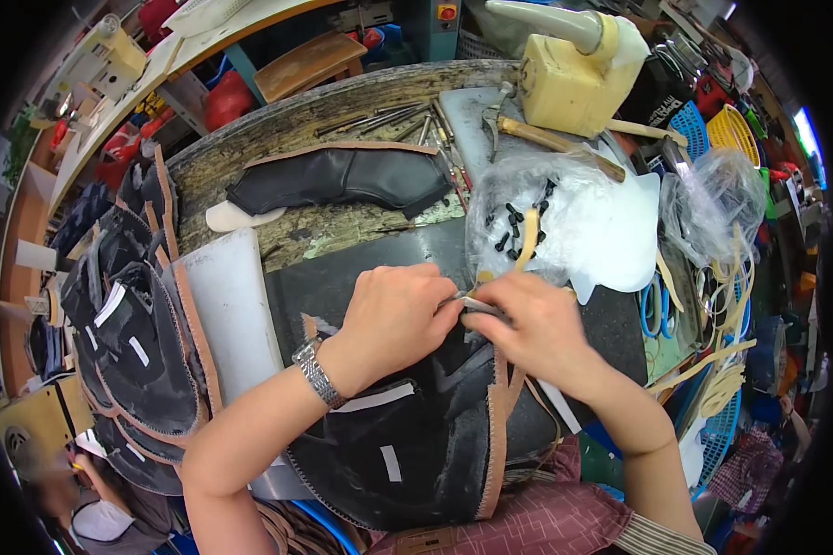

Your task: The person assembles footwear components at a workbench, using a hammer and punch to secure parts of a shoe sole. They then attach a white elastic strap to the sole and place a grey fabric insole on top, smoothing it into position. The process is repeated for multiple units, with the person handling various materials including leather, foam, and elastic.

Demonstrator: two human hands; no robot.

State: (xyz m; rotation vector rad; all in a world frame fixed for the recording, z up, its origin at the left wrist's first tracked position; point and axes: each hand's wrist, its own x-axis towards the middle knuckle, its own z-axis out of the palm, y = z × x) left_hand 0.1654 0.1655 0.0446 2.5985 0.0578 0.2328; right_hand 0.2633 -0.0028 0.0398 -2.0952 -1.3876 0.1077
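Both hands meet over the bench, fingertips almost touching. My left hand (393, 310), with a metal watch on the wrist, pinches something small and pale; its kind is hidden by the fingers. My right hand (537, 328) is closed in a pinch at the same spot, its held thing also unclear. A beige strip (529, 239) rises just beyond the right fingers; whether it is held I cannot tell. Below the hands a black leather piece (435, 435) with a tan zigzag-cut edge and white tape patches lies across my lap and the bench edge.
A clear plastic bag (491, 208) with several small black parts lies ahead, beside a white sheet (634, 245). Farther off are a hammer (560, 146), a yellowish container (565, 88) and another black leather piece (342, 178). Similar pieces (139, 324) pile up left; blue-handled scissors (655, 305) lie right.
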